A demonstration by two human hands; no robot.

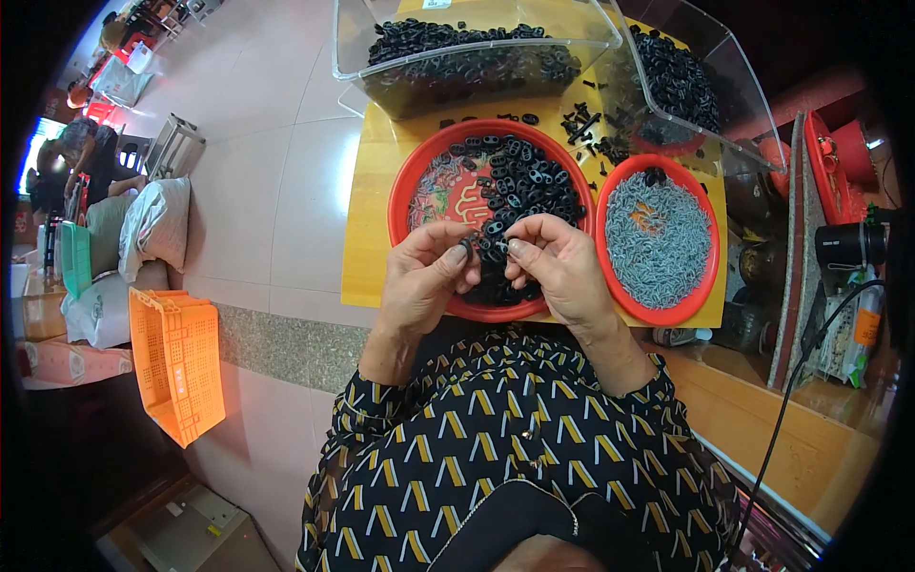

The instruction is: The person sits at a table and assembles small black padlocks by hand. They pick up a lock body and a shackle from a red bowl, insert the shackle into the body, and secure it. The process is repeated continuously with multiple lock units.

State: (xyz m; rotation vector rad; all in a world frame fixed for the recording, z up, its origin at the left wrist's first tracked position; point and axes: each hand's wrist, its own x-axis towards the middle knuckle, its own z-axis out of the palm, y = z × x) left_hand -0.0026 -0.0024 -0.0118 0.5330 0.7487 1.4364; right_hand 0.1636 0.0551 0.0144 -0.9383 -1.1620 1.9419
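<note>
Both hands are raised over the near side of a round red tray [398, 205]. My left hand [429, 272] pinches a small black plastic piece [467, 246] between thumb and fingertips. Just to its right, my right hand [562, 272] is closed in a pinch on what looks like a small grey screw, mostly hidden by the fingertips. Black oval pieces with two holes [534, 186] are heaped in the tray's right half, and a few grey screws [434, 186] lie at its left. An oval red tray [607, 243] full of grey screws [662, 248] stands beside my right hand.
Two clear plastic bins [477, 48] [753, 105] of black parts stand at the table's far side. Loose black pieces [583, 124] lie on the yellow table [367, 229]. An orange crate [176, 362] is on the floor at left, near stuffed sacks [157, 229]. A black cable [786, 400] hangs at right.
</note>
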